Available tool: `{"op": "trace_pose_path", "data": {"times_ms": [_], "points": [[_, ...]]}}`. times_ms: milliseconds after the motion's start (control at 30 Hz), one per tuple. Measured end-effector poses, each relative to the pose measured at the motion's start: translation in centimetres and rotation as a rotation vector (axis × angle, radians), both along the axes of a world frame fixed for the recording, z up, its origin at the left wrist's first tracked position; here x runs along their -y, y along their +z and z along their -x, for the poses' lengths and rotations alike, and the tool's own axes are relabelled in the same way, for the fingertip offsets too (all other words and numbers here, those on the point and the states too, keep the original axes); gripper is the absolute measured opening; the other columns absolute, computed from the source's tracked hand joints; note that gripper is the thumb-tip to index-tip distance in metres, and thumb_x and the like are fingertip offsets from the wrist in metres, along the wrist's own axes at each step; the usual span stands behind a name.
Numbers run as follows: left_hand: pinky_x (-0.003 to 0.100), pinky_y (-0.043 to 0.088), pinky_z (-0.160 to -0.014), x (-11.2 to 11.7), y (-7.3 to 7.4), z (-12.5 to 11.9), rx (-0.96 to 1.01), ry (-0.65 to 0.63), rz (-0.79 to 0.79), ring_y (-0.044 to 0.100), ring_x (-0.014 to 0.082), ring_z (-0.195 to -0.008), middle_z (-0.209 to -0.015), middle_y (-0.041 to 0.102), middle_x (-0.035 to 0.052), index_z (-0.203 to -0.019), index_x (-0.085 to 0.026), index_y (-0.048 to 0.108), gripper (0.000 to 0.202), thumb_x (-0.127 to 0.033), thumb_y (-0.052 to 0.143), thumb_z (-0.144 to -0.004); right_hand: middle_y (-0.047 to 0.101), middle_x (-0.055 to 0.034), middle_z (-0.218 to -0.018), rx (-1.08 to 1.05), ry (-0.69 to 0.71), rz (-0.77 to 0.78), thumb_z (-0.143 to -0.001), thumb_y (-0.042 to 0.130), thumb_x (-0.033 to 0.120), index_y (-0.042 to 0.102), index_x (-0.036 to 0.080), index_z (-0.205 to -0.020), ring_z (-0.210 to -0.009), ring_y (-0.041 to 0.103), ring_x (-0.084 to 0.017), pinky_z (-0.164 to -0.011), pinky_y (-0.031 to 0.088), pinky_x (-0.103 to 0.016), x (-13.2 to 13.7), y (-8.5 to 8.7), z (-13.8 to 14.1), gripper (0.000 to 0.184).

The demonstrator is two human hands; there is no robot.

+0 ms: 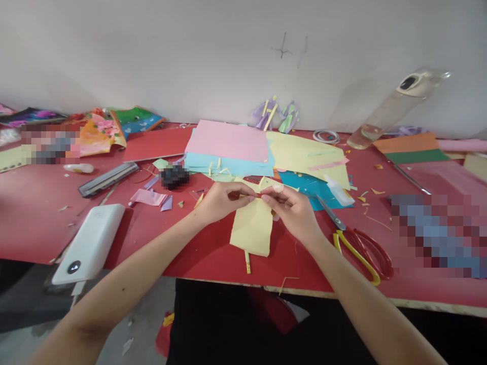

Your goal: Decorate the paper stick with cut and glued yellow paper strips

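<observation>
Both my hands meet over a yellow sheet of paper that lies on the red table. My left hand pinches the sheet's top edge from the left. My right hand pinches the same edge from the right, fingers closed on it. A thin yellow strip pokes out below the sheet's lower edge. Red-and-yellow-handled scissors lie just right of my right wrist.
A stack of pink, light blue and yellow sheets sits behind my hands. A white power bank lies at the left front edge, a dark ruler behind it. A small glue bottle, paper scraps and a clear bottle are at the right.
</observation>
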State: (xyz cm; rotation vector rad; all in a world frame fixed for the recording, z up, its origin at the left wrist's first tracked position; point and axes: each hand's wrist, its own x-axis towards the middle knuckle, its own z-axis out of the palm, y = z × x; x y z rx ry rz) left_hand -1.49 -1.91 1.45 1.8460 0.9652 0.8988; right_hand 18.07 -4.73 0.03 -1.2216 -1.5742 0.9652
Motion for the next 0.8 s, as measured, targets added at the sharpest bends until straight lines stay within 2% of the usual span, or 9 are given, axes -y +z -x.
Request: {"op": "trace_pose_path", "data": {"times_ms": [200,633,800], "points": [[0.025,0.050,-0.066,-0.06,0.02,0.02,-0.003,-0.001,0.006,0.065,0.0154,-0.078,-0.088,0.073,0.0061,-0.086,-0.016,0.071,0.015,-0.028,0.063,-0.082,0.068,-0.0019,-0.082,-0.028,-0.012,-0.008,-0.082,0.067,0.036,0.068,0.023,-0.090,-0.071,0.064,-0.014,-0.051,0.051,-0.022,0.04,-0.07,-0.08,0.015],[0.025,0.049,-0.066,-0.14,0.10,0.04,-0.021,0.011,0.004,0.064,0.0146,-0.076,-0.085,0.073,0.0051,-0.087,-0.016,0.071,0.016,-0.029,0.062,-0.083,0.067,-0.0031,-0.082,0.004,-0.024,-0.038,-0.082,0.066,0.040,0.067,0.022,-0.088,-0.070,0.064,-0.016,-0.050,0.052,-0.024,-0.02,-0.19,-0.02,0.020],[0.025,0.049,-0.065,-0.06,0.26,0.02,-0.026,0.026,-0.004,0.064,0.0144,-0.073,-0.084,0.073,0.0054,-0.087,-0.017,0.071,0.016,-0.029,0.062,-0.082,0.067,-0.0029,-0.079,0.008,-0.003,-0.002,-0.083,0.064,0.042,0.067,0.022,-0.091,-0.070,0.064,-0.016,-0.050,0.051,-0.024,0.01,-0.07,-0.03,0.021]]}}
